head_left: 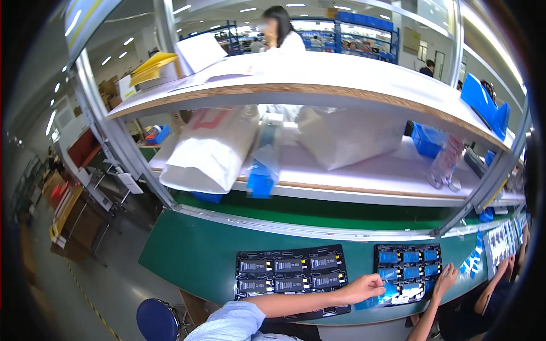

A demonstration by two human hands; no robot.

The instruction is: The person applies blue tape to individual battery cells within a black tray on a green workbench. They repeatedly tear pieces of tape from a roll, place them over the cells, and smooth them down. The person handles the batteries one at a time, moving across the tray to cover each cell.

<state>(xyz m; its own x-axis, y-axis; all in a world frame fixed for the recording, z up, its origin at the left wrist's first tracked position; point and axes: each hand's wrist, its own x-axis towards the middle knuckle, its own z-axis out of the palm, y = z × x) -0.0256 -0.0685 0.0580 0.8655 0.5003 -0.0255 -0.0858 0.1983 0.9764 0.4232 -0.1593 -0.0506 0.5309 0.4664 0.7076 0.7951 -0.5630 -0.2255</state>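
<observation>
Blue batteries [410, 272], neighbouring tray [291, 253] (left hand [364, 288] between)

Strip lights [248, 9] shine overhead. Blue racks [338, 41] stand at the back of the room. A two-level white shelf [352, 71] rises over a green table [187, 256]; a round blue stool [156, 320] stands on the grey floor [125, 278].

Factory workshop: green workbench [187, 244], black parts trays [290, 253], blue storage racks [338, 41].

Two black trays [293, 251], six dark packs [290, 265] plainly visible in left one, one blue stool [156, 320]
</observation>
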